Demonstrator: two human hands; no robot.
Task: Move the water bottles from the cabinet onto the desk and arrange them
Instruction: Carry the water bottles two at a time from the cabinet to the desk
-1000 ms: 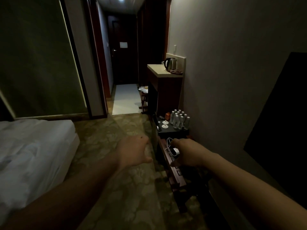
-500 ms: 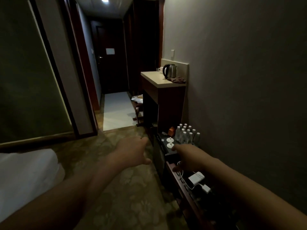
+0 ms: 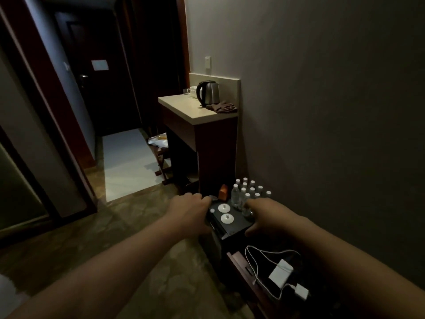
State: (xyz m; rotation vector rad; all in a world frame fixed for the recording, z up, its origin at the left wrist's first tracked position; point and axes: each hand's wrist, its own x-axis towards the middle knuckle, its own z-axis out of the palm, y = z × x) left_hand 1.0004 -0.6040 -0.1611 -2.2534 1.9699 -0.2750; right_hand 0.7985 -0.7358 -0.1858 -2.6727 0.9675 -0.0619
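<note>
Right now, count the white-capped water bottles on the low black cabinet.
10 caps show. The water bottles stand clustered upright at the black cabinet top's back right, against the wall. The right hand covers the nearest ones, so more may be hidden.

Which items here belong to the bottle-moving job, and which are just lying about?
Job: water bottles; low black cabinet; left hand; right hand.

Lying about: kettle; cups; cloth; two white discs; charger and cable.
</note>
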